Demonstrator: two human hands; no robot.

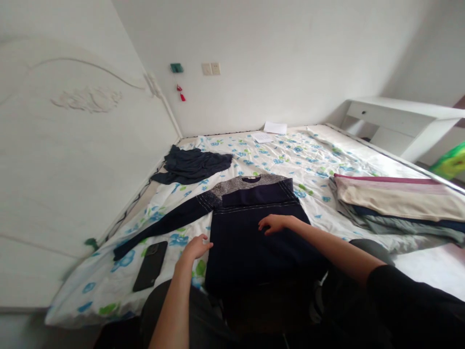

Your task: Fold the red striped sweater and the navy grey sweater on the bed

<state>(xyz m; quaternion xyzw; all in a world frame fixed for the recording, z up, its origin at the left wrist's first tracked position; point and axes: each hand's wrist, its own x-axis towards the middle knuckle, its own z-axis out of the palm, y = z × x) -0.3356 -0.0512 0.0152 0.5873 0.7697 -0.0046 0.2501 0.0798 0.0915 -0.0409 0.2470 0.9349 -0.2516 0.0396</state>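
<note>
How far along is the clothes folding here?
Done: a folded stack lies on the bed. In hand: the navy sweater lies flat, right hand resting on its middle, left hand at its edge, one sleeve spread out. Left: that sleeve, and a crumpled dark garment near the headboard.

Soft, even daylight is filling the room, its source lying outside the frame, and the back wall [290, 58] is showing a flat, matte pale grey. The white bedding [436, 271] at the lower right is washing out to a pinkish blur. The dark sweater [250, 242] is swallowing its own folds, and only faint shadows are falling beside the right hand [274, 224]. The wide lens is bowing the headboard [72, 145] at the left and smearing the green bag [452, 160] at the right edge
</note>
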